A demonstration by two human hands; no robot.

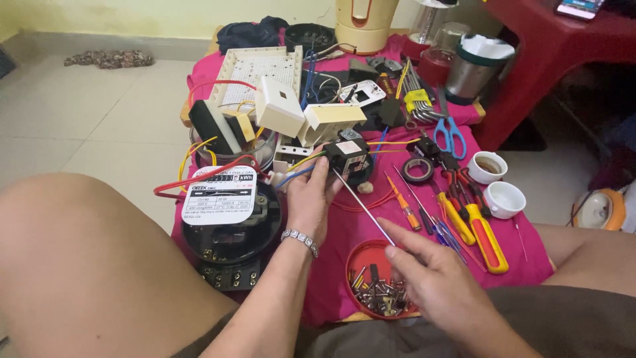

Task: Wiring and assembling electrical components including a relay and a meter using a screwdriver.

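My left hand (310, 199) grips a small black electrical part (346, 155) with coloured wires running from it, held above the pink cloth (351, 222). My right hand (430, 268) holds a thin screwdriver (363, 205) by its handle end; the metal shaft slants up-left and its tip touches the black part. Just below the right hand sits a red round lid (361, 255) filled with several screws. A black round electricity meter (232, 225) with a white label lies to the left of my left wrist, which wears a metal bracelet.
Pliers with red and yellow handles (477, 229), an orange screwdriver (404, 202), black tape roll (418, 170), blue scissors (449, 136) and two white cups (503, 199) lie right. White plastic housings (278, 106), a steel jar (472, 69) and a red plastic table (556, 46) stand behind. My bare knees flank the low table.
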